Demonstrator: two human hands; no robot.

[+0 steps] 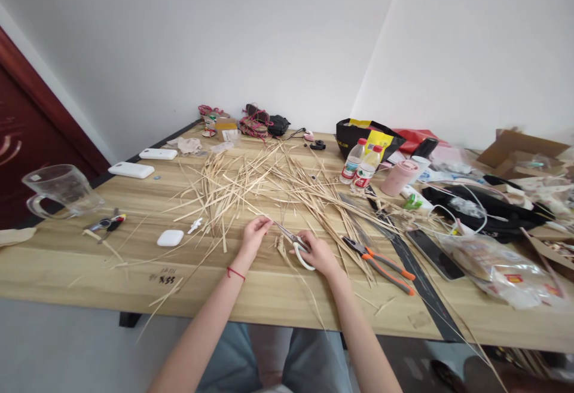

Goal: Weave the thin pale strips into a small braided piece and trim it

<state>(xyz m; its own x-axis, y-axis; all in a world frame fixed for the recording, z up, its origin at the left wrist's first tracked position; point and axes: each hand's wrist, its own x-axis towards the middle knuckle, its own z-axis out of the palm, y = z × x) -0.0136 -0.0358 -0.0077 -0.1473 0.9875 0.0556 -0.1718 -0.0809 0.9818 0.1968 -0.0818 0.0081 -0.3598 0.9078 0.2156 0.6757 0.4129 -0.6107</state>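
Note:
White-handled scissors (302, 252) are held in my right hand (319, 253), the fingers wrapped round the handles and the blades pointing up and left. Just left of the blade tips, my left hand (256, 234) pinches a thin pale strip (256, 210). Its wrist has a red cord. Long dry strips (264, 180) lie in a loose, tangled heap on the wooden table beyond both hands. Below the scissors, a few strips (309, 291) trail toward the table's front edge.
Orange-handled pliers (381, 267) and a phone (434, 253) lie at the right, near a plastic bag (502, 264). Two bottles (360, 165) and a pink cup (398, 177) stand behind. A white case (170, 238), small tools (106, 223) and a glass mug (63, 189) are at the left.

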